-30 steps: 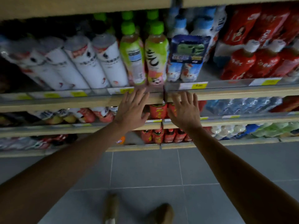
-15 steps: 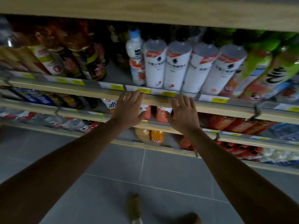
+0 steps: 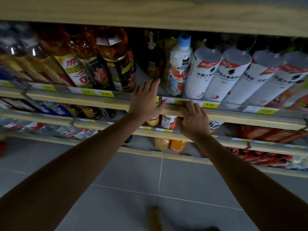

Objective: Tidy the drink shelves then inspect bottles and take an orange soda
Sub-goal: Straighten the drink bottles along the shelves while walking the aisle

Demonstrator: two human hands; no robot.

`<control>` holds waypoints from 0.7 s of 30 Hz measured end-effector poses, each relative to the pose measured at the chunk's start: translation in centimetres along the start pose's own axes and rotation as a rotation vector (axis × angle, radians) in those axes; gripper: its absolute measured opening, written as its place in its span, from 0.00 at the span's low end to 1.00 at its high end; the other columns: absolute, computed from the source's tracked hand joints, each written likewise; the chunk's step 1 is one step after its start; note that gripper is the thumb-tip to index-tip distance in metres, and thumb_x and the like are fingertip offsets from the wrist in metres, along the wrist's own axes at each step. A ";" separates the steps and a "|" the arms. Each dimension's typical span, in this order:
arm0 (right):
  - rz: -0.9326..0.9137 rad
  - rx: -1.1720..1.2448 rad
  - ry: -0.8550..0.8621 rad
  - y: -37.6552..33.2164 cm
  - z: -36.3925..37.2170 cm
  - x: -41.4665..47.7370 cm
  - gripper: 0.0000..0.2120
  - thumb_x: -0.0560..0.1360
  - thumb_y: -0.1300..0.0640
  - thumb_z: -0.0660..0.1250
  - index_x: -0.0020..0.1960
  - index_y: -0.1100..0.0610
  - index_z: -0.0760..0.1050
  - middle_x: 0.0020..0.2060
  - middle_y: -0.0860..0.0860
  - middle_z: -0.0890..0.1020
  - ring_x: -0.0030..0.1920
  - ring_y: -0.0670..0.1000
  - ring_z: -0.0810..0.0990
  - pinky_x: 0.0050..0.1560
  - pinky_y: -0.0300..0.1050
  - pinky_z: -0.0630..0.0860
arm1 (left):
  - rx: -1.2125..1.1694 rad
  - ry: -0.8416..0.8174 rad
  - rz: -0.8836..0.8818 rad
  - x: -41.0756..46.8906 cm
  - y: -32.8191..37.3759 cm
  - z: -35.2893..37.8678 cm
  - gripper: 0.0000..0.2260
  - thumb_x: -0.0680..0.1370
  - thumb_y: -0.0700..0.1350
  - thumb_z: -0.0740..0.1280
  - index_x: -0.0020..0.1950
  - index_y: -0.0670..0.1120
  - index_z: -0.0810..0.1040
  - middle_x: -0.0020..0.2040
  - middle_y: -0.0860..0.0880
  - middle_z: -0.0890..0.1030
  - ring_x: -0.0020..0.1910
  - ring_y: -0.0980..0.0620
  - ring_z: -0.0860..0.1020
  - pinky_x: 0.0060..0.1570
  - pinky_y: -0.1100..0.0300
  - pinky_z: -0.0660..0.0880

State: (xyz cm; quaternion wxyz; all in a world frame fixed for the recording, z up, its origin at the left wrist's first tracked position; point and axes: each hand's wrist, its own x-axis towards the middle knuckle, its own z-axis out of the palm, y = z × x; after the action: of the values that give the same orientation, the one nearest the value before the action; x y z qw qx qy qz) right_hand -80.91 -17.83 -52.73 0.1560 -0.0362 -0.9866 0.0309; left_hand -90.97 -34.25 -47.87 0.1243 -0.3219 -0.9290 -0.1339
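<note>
My left hand (image 3: 146, 99) is spread open in front of a wooden shelf edge (image 3: 93, 101), its fingertips reaching into a gap beside a small white bottle with a blue cap (image 3: 180, 65). My right hand (image 3: 193, 121) is open a little lower, fingers at the price-tag strip (image 3: 209, 105). Neither hand holds anything. Right of the small bottle stand tall white bottles (image 3: 230, 75) with black caps. Amber bottles (image 3: 116, 60) fill the left of that shelf. Orange soda bottles (image 3: 177, 145) sit on the bottom shelf, below my hands.
Lower shelves carry red bottles (image 3: 266, 134) at the right and blue-labelled ones (image 3: 53, 109) at the left. A wooden shelf board (image 3: 150, 12) runs overhead. Grey floor tiles (image 3: 133, 180) lie beneath, with my shoe (image 3: 155, 219) near the bottom edge.
The view has shifted left along the shelves, so the white bottles now sit at the right. My left hand has risen to the shelf gap; my right hand stays lower.
</note>
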 end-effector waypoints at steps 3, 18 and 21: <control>-0.018 0.000 -0.008 0.0 -0.2 0.1 0.16 0.65 0.53 0.73 0.50 0.59 0.78 0.44 0.57 0.77 0.46 0.58 0.76 0.42 0.47 0.75 | -0.178 0.020 -0.039 1.6 1.0 0.7 0.32 0.75 0.57 0.64 0.73 0.40 0.62 0.67 0.41 0.71 0.64 0.42 0.71 0.58 0.51 0.70; 0.027 -0.014 0.028 0.0 0.5 -0.1 0.16 0.62 0.53 0.73 0.48 0.56 0.78 0.43 0.54 0.77 0.44 0.55 0.76 0.40 0.42 0.75 | -0.651 0.094 -0.170 6.8 2.8 2.4 0.28 0.70 0.52 0.73 0.65 0.42 0.68 0.61 0.46 0.76 0.60 0.49 0.75 0.54 0.57 0.74; 0.030 -0.001 0.033 0.0 0.7 -0.2 0.16 0.62 0.54 0.73 0.49 0.56 0.77 0.43 0.54 0.76 0.44 0.55 0.75 0.40 0.43 0.75 | -0.681 0.112 -0.190 5.9 2.4 2.3 0.29 0.70 0.50 0.73 0.66 0.42 0.68 0.62 0.46 0.75 0.61 0.50 0.75 0.56 0.57 0.74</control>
State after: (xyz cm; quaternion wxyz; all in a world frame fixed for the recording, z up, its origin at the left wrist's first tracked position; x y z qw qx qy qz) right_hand -80.96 -17.83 -53.41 0.1717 -0.0516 -0.9833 0.0321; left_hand -94.27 -28.32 -47.75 0.0476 -0.2491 -0.8486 -0.4642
